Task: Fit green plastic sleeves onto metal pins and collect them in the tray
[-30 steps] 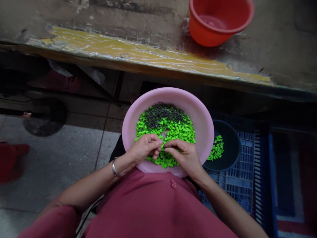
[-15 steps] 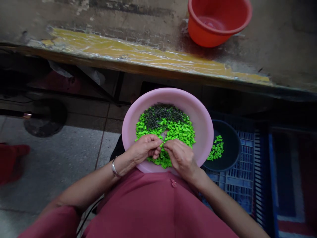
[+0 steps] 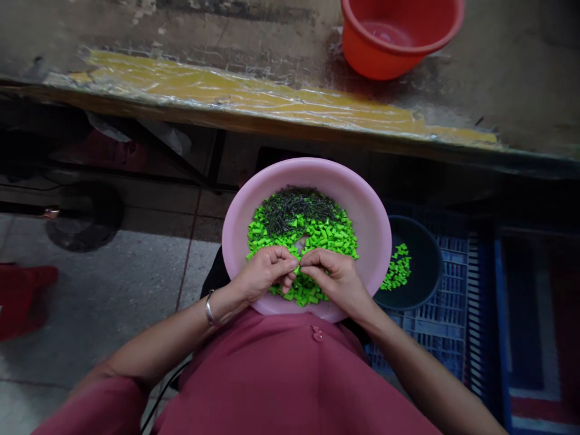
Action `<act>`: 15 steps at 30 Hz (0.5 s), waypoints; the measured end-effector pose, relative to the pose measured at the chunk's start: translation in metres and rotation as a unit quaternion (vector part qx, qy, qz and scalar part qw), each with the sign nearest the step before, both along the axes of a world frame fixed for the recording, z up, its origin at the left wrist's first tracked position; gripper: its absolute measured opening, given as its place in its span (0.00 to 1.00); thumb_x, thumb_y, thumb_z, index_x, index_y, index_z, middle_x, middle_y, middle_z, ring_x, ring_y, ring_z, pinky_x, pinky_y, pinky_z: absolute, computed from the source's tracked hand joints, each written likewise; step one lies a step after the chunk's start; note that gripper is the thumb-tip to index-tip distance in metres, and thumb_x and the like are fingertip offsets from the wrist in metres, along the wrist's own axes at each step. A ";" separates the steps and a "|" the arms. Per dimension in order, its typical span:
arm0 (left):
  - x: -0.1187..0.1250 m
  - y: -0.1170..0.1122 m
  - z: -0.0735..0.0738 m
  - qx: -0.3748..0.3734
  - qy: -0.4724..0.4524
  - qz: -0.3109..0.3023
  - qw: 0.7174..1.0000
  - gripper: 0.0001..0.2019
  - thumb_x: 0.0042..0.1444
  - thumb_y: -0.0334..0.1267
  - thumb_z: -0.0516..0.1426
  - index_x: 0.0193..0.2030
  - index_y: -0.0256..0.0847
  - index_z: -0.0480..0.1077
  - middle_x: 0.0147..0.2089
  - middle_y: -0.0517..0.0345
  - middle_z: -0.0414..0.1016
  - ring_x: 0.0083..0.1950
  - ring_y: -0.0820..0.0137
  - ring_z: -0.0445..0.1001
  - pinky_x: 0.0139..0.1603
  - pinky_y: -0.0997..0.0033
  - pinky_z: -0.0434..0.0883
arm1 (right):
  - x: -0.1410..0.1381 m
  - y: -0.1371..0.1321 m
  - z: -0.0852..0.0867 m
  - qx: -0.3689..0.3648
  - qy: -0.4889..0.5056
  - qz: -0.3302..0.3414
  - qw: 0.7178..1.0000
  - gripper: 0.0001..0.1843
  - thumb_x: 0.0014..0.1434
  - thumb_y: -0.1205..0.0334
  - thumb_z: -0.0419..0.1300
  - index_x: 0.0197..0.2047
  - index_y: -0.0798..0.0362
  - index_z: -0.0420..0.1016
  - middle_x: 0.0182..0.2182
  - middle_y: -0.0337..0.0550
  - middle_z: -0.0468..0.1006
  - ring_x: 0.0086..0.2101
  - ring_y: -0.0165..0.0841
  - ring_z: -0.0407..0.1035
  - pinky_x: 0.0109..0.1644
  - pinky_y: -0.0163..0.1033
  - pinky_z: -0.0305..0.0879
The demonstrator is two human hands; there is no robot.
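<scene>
A pink basin [image 3: 374,241] rests on my lap, holding many small bright green plastic pieces [image 3: 333,237] and a heap of small dark wiry parts [image 3: 296,208] at its far side. Over the near half of the basin, my left hand [image 3: 270,270] is closed in a pinch, with a bit of green showing at its fingertips. My right hand [image 3: 334,277] meets it there, thumb and forefinger pinched together. Whatever sits between the right fingertips is too small to make out. The two hands' fingertips are almost touching.
Right of the basin, a dark bowl [image 3: 428,275] with some green pieces stands on a blue plastic crate [image 3: 435,338]. A worn table [image 3: 254,99] with a taped edge runs across the front, bearing a red bowl [image 3: 385,57]. A red object [image 3: 20,299] is on the floor at left.
My right hand has turned slightly, its thumb and forefinger now more stretched out toward the left fingertips. My left hand stays nearly in place. The view has shifted a little.
</scene>
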State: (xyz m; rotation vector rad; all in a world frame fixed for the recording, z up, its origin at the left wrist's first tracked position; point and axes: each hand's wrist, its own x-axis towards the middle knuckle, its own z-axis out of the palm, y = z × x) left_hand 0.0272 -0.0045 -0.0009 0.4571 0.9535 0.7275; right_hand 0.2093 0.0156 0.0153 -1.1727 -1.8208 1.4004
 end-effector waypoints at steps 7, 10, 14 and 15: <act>0.001 0.001 0.002 0.012 0.012 -0.031 0.999 0.19 0.48 0.51 0.66 0.29 0.36 0.67 0.19 0.65 0.70 0.17 0.78 0.66 0.18 0.78 0.66 | 0.003 0.013 -0.008 -0.167 0.078 0.026 0.983 0.11 0.51 0.58 0.69 0.26 0.52 0.73 0.27 0.37 0.75 0.31 0.30 0.70 0.37 0.37 0.68; 0.001 0.001 0.002 0.004 0.008 -0.033 0.999 0.20 0.47 0.51 0.67 0.28 0.36 0.67 0.19 0.64 0.70 0.17 0.78 0.66 0.17 0.77 0.67 | 0.002 0.015 -0.010 -0.200 0.094 0.023 0.975 0.12 0.50 0.58 0.70 0.25 0.52 0.73 0.27 0.37 0.75 0.32 0.30 0.70 0.40 0.38 0.68; 0.002 0.001 0.001 0.000 0.001 -0.029 1.000 0.20 0.46 0.51 0.67 0.28 0.36 0.66 0.20 0.64 0.70 0.17 0.77 0.66 0.18 0.77 0.67 | 0.003 0.014 -0.011 -0.248 0.110 0.001 0.962 0.09 0.48 0.62 0.70 0.25 0.52 0.74 0.27 0.36 0.76 0.32 0.30 0.70 0.40 0.38 0.67; 0.002 0.000 0.001 0.004 0.002 -0.027 1.000 0.20 0.47 0.51 0.67 0.28 0.37 0.66 0.20 0.64 0.70 0.17 0.77 0.66 0.18 0.77 0.67 | 0.002 0.014 -0.011 -0.254 0.115 -0.006 0.960 0.08 0.48 0.63 0.70 0.25 0.52 0.74 0.27 0.36 0.76 0.32 0.29 0.70 0.40 0.38 0.67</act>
